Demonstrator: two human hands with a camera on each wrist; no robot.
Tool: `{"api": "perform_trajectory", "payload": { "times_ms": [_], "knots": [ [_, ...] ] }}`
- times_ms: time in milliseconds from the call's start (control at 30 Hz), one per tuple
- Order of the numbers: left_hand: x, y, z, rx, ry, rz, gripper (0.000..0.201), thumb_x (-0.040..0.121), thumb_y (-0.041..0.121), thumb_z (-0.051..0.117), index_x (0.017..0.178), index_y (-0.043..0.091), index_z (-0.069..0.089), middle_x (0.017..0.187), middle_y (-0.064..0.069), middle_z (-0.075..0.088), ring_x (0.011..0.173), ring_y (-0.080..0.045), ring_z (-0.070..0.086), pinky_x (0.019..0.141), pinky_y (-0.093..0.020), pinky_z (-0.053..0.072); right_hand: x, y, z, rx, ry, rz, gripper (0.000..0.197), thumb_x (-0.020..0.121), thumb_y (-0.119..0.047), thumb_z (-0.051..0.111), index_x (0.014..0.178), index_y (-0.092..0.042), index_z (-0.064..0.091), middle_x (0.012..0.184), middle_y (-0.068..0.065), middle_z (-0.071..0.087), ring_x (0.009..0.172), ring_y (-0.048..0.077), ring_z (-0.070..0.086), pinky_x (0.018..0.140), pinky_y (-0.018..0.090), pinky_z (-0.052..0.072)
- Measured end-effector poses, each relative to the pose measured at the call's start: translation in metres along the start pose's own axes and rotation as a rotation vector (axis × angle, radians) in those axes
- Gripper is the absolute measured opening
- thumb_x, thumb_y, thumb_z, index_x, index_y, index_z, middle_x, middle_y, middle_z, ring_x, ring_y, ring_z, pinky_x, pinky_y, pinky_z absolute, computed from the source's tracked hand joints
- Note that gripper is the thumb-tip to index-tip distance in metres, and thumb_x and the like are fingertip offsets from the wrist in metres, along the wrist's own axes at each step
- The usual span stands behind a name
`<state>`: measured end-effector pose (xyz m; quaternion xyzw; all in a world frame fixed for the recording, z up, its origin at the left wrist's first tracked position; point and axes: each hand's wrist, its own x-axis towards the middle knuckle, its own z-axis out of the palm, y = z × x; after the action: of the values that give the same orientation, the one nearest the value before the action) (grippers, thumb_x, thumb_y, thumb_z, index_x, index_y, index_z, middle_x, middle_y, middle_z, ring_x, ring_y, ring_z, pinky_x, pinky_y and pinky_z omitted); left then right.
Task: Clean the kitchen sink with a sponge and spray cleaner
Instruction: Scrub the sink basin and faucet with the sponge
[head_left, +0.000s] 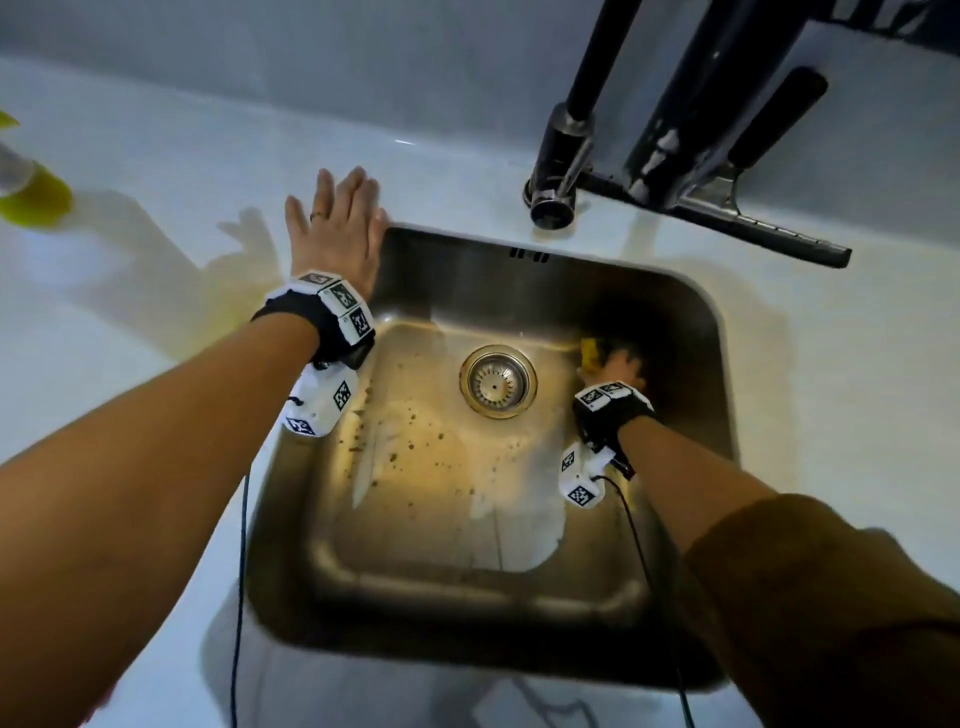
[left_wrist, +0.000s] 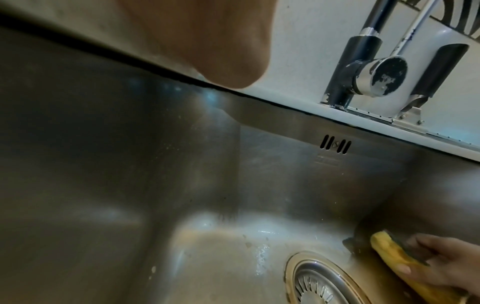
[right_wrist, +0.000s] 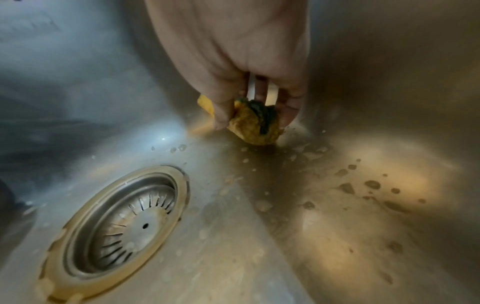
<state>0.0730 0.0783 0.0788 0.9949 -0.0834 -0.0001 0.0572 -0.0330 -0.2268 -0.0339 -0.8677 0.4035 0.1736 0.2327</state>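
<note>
A stainless steel sink (head_left: 696, 332) is set into a white counter, its floor speckled with brown spots and patches of foam. My right hand (head_left: 618, 366) grips a yellow sponge (head_left: 589, 353) with a dark scouring side and presses it on the sink floor near the far right corner, right of the drain strainer (head_left: 497, 381). The right wrist view shows the sponge (right_wrist: 255, 125) squeezed between thumb and fingers. My left hand (head_left: 337, 228) lies flat, fingers straight, on the counter at the sink's far left corner. A yellow-green spray bottle (head_left: 31, 192) stands at the far left.
A black faucet (head_left: 563, 156) rises behind the sink, with a squeegee (head_left: 753, 218) lying beside it on the counter. An overflow slot (head_left: 529, 254) sits in the back wall. Thin cables run from both wrist cameras down past the sink's near rim.
</note>
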Motion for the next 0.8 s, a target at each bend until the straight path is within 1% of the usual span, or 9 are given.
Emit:
{"api": "perform_trajectory", "payload": {
  "times_ms": [100,167,233,333,467,567,667,733,800],
  "knots": [
    [0.000,0.000,0.000,-0.004,-0.005,-0.004,0.049,0.103,0.031,0.014,0.151,0.021,0.014,0.159,0.003,0.009,0.148,-0.025,0.002,0.117,-0.055,0.007,0.000,0.005,0.011,0.050,-0.011,-0.072,0.058,0.092,-0.017,0.055,0.142,-0.004,0.031,0.147,0.018,0.031,0.134,0.034,0.035,0.106,0.037,0.033],
    [0.000,0.000,0.000,-0.012,-0.009,-0.004,0.048,0.103,0.030,0.015,0.151,0.020,0.014,0.159,0.002,0.009,0.148,-0.025,0.002,0.117,-0.056,0.007,-0.004,0.003,0.018,0.036,0.015,-0.091,0.054,0.093,-0.016,0.052,0.141,-0.002,0.033,0.146,0.019,0.033,0.133,0.033,0.036,0.106,0.037,0.033],
    [0.000,0.000,0.001,-0.013,-0.001,-0.002,0.048,0.103,0.030,0.016,0.150,0.019,0.014,0.159,0.002,0.010,0.148,-0.026,0.002,0.117,-0.056,0.007,-0.007,-0.007,0.029,0.025,0.051,-0.103,0.048,0.093,-0.021,0.051,0.136,-0.002,0.040,0.144,0.019,0.035,0.131,0.035,0.037,0.106,0.040,0.033],
    [0.002,-0.001,0.003,-0.019,0.017,-0.013,0.049,0.102,0.031,0.017,0.150,0.018,0.017,0.159,0.002,0.013,0.148,-0.025,0.004,0.116,-0.057,0.009,-0.012,-0.032,0.046,0.092,0.095,-0.148,0.037,0.094,-0.034,0.051,0.115,-0.006,0.060,0.132,0.019,0.052,0.116,0.036,0.052,0.097,0.039,0.044],
    [0.003,-0.001,0.004,-0.016,0.015,-0.012,0.049,0.102,0.031,0.018,0.149,0.018,0.018,0.158,0.003,0.013,0.148,-0.025,0.004,0.115,-0.057,0.010,-0.033,-0.070,0.067,0.179,-0.042,-0.363,0.038,0.088,-0.036,0.061,0.106,-0.003,0.068,0.114,0.019,0.065,0.106,0.032,0.059,0.089,0.035,0.046],
    [0.003,-0.002,0.003,-0.024,0.006,-0.010,0.049,0.102,0.032,0.017,0.149,0.019,0.017,0.159,0.003,0.012,0.148,-0.025,0.003,0.116,-0.058,0.009,-0.043,-0.077,0.079,0.258,-0.144,-0.351,0.039,0.081,-0.036,0.070,0.107,-0.007,0.068,0.112,0.014,0.066,0.106,0.028,0.061,0.086,0.029,0.046],
    [0.003,-0.002,0.003,-0.040,0.014,-0.014,0.048,0.102,0.032,0.018,0.149,0.019,0.019,0.158,0.004,0.013,0.148,-0.024,0.003,0.116,-0.058,0.008,-0.033,-0.058,0.071,0.300,0.030,-0.315,0.038,0.086,-0.041,0.063,0.102,-0.008,0.069,0.109,0.016,0.066,0.101,0.031,0.063,0.080,0.030,0.047],
    [0.002,-0.001,0.003,-0.044,0.011,-0.019,0.048,0.102,0.032,0.018,0.149,0.020,0.019,0.158,0.005,0.013,0.148,-0.024,0.003,0.116,-0.057,0.008,-0.018,-0.040,0.058,0.204,0.169,-0.230,0.036,0.092,-0.039,0.054,0.107,-0.009,0.068,0.118,0.017,0.061,0.102,0.032,0.061,0.085,0.033,0.047],
    [0.003,-0.001,0.005,-0.035,0.019,-0.020,0.048,0.102,0.032,0.018,0.149,0.020,0.019,0.158,0.005,0.012,0.148,-0.024,0.003,0.116,-0.057,0.008,-0.005,-0.025,0.043,0.082,0.249,-0.116,0.030,0.095,-0.026,0.050,0.115,-0.010,0.065,0.132,0.016,0.051,0.109,0.034,0.057,0.091,0.036,0.045]
  ]
}}
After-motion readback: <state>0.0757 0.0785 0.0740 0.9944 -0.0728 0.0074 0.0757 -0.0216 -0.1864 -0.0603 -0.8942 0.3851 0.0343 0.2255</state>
